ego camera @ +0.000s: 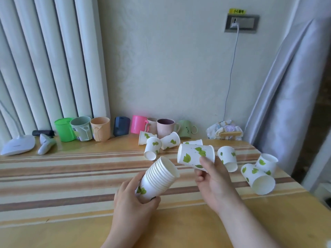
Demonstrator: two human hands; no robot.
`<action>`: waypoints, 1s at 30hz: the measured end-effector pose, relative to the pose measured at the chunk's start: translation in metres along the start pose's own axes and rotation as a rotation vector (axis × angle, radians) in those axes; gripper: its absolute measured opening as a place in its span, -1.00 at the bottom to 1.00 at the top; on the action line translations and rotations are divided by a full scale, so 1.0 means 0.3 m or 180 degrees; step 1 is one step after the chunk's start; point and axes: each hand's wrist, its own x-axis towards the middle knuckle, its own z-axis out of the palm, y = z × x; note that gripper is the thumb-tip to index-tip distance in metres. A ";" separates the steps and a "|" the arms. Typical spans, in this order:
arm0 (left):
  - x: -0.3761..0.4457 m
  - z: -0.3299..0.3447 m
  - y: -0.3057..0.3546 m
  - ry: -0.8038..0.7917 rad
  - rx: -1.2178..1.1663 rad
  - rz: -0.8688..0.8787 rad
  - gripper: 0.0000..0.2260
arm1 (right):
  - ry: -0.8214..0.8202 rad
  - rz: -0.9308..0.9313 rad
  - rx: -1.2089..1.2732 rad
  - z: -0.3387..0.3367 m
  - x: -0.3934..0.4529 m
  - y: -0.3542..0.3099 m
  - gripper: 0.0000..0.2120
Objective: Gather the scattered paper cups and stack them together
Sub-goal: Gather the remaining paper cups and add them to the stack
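My left hand [132, 203] grips a stack of white paper cups with green leaf prints [157, 178], tilted so its open rims point up and right. My right hand [213, 178] holds a single paper cup [195, 155] on its side, just right of the stack's mouth and apart from it. Loose cups lie on the table: three behind the stack [153, 148], [146, 137], [170, 140], one behind the held cup [194, 141], one to the right [228, 158], and two at the far right [258, 178], [266, 162].
A row of coloured plastic mugs [100, 128] lines the wall at the back of the striped wooden table [71, 176]. A white lamp base [18, 144] and a white handheld device [45, 144] sit at back left. A crumpled bag [224, 130] lies at back right beside a curtain [286, 104].
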 end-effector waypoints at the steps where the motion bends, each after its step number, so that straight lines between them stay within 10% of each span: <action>1: -0.001 0.001 0.007 0.0004 -0.0003 0.0008 -0.33 | -0.0114 0.0024 -0.0087 0.013 -0.009 -0.002 -0.49; 22: 0.005 -0.015 0.010 0.0027 -0.0279 -0.0331 -0.40 | -0.0519 0.0274 -0.1077 0.024 -0.050 0.057 -0.28; 30: 0.027 -0.052 -0.011 0.0531 -0.0239 -0.0602 -0.39 | -0.0284 0.0395 -0.4116 0.085 0.085 0.166 -0.40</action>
